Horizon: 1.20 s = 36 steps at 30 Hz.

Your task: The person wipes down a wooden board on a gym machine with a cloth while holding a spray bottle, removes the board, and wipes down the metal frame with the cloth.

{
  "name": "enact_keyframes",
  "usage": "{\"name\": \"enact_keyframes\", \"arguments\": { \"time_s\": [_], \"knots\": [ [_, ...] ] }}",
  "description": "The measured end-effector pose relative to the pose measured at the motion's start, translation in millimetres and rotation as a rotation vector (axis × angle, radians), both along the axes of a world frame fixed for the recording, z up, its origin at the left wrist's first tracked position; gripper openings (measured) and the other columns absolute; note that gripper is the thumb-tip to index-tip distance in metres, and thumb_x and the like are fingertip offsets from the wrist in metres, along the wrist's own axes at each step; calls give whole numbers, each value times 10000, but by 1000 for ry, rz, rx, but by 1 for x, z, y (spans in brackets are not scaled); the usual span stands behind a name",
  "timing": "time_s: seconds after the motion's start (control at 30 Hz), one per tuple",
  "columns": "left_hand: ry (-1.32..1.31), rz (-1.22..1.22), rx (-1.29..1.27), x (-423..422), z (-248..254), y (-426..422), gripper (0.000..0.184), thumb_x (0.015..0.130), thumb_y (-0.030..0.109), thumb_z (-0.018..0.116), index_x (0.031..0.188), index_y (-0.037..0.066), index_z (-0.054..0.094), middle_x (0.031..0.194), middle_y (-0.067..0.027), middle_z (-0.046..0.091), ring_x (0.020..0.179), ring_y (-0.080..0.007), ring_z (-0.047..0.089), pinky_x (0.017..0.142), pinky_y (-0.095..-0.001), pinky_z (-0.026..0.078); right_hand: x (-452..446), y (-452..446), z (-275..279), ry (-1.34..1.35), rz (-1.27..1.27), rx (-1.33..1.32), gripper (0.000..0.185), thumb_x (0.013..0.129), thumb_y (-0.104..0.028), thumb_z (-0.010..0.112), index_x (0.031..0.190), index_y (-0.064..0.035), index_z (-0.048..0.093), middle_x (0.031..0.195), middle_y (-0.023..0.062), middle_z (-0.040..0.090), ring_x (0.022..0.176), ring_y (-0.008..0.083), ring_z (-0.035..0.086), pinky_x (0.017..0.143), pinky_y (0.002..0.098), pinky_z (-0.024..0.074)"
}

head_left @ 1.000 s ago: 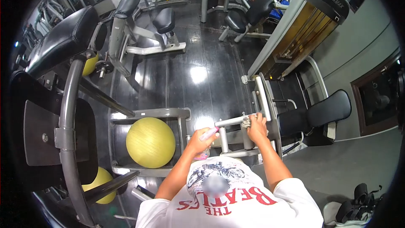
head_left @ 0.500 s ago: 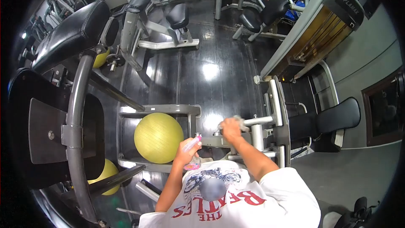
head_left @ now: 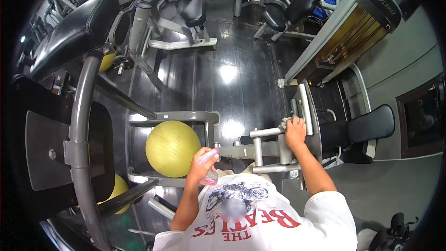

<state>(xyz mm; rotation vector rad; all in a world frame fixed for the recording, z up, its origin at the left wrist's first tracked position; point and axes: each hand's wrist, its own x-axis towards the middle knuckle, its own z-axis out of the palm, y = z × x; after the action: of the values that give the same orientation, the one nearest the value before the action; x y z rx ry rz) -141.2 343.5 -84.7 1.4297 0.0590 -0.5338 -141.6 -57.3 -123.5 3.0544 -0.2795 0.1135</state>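
Note:
My left hand is closed around a clear spray bottle with a pink nozzle and pink liquid, held in front of my white shirt. To the right, my right hand presses a crumpled grey-white cloth onto the metal frame of a machine, near the inner end of its short horizontal bar. The fingers are curled over the cloth, which is mostly hidden beneath them.
A yellow exercise ball rests within a dark metal frame at left. Beyond stand a weight-stack machine and padded seats. A black padded bench lies at right, by the grey wall. Shoes are at lower right.
My right hand went left with the cloth to the bar's outer end, then came back right to its inner end. My left hand still holds the bottle; the view has shifted slightly.

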Motion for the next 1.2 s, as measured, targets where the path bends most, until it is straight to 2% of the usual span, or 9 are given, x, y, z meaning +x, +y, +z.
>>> {"name": "enact_keyframes", "arguments": {
  "time_s": [0.2,0.37,0.5,0.6,0.73,0.83,0.93,1.0,1.2],
  "knots": [
    [1,-28,84,2,11,-2,182,894,163,687,891,-1,607,749,-69,648,521,-127,599,507,-265,484,16,59,-51,36,54,33,214,853,-191,515,972,-78,653,1077,122,545,1048,361,486,879,492,401],
    [-47,113,62,-7,7,-5,183,888,143,692,901,-11,595,715,-64,609,485,-135,583,450,-274,477,33,117,-85,172,120,226,233,876,-193,486,972,-79,665,1112,114,545,1093,361,465,886,476,385],
    [-47,210,9,-6,14,-6,183,884,113,687,914,-21,566,710,-63,581,453,-144,565,398,-286,472,32,85,-73,178,148,142,240,886,-203,488,1001,-103,673,1163,106,532,1116,345,456,883,496,368],
    [-10,267,-12,-1,9,-1,178,888,99,678,913,-18,546,710,-62,570,446,-147,564,393,-288,475,26,31,-27,264,20,-118,231,869,-228,522,1023,-138,667,1107,69,541,1063,294,478,847,453,369],
    [-44,175,15,-1,14,10,189,876,113,681,862,4,527,689,-64,563,426,-178,573,400,-303,482,9,-5,-9,75,63,-110,195,873,-202,509,978,-126,653,1066,86,530,1036,305,481,829,433,391],
    [-36,144,-11,-5,12,13,197,865,108,694,843,7,527,673,-64,565,432,-183,579,410,-309,484,14,24,-33,98,-30,46,222,835,-151,533,1007,-57,636,1114,131,528,1067,355,479,851,449,412],
    [-10,74,-35,-10,7,12,204,855,99,704,822,7,525,670,-75,574,432,-185,581,403,-303,472,25,70,-62,145,57,49,206,849,-158,507,963,-66,652,1097,116,537,1029,339,484,857,463,412],
    [10,45,-67,-12,13,4,214,855,99,705,866,1,515,671,-96,590,430,-192,577,396,-302,462,38,95,-111,90,17,214,224,878,-189,498,939,-60,672,1107,113,541,1053,339,476,880,474,396],
    [99,-34,-177,-11,9,-5,221,842,61,717,927,11,520,714,-117,633,445,-177,587,412,-285,468,36,86,-97,133,150,128,251,890,-214,495,963,-71,688,1121,105,537,1063,335,472,875,452,392]
  ]
}}
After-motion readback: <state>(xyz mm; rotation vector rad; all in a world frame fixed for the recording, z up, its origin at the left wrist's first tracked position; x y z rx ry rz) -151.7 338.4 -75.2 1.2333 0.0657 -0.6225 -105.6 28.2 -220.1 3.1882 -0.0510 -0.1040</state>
